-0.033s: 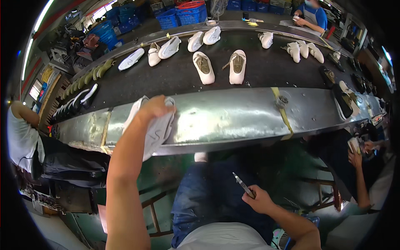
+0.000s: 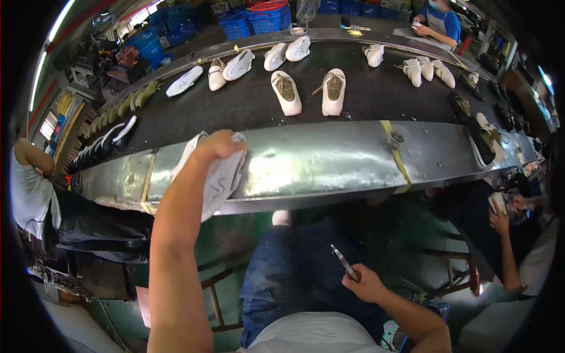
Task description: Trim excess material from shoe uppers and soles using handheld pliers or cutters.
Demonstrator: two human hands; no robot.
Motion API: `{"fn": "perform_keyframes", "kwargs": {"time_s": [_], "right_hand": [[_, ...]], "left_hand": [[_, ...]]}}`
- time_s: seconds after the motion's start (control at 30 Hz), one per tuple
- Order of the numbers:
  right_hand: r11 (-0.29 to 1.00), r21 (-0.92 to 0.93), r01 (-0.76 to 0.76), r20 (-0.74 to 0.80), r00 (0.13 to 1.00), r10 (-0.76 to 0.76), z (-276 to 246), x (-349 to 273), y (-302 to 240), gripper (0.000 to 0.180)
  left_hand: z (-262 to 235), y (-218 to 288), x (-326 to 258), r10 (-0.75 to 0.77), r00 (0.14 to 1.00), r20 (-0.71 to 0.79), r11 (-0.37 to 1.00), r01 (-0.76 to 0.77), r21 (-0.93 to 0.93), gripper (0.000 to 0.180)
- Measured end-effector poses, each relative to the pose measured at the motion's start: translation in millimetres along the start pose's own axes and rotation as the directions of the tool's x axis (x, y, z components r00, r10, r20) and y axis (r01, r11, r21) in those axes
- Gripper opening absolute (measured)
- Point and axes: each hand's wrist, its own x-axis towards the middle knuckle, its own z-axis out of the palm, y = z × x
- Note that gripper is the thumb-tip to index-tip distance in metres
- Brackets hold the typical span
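Here the left hand (image 2: 219, 146) lifts a white shoe upper (image 2: 219, 176) off the belt (image 2: 235, 109).

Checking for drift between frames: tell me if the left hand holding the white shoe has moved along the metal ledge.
No. The left hand grips the white shoe at the same spot on the metal ledge, left of the yellow strap, as earlier.

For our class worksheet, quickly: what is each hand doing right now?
Left hand: closed on a white shoe upper at the metal conveyor edge.
Right hand: closed, holding a slim pointed tool over the lap.
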Motion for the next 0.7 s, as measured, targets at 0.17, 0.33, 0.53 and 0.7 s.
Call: {"fn": "perform_keyframes", "kwargs": {"time_s": [0.17,0.33,0.53,0.7], "right_hand": [[0.908,0.418,-0.032,0.014,0.999,0.029,24,-55,52,0.035],[0.990,0.124,-0.073,-0.098,0.992,0.085,24,-75,29,0.039],[0.941,-0.060,0.332,-0.275,0.901,-0.336,29,-19,-14,0.090],[0.895,-0.124,0.427,-0.172,0.879,-0.444,21,8,-28,0.052]], "left_hand": [[8,27,-70,0.045,0.992,-0.116,0.810,-0.104,-0.577,0.064],[110,102,-192,0.183,0.902,-0.392,0.427,-0.432,-0.795,0.059],[273,147,-253,0.285,0.930,-0.230,0.303,-0.316,-0.899,0.068],[237,141,-252,0.519,0.854,-0.027,0.187,-0.145,-0.972,0.069]]}}
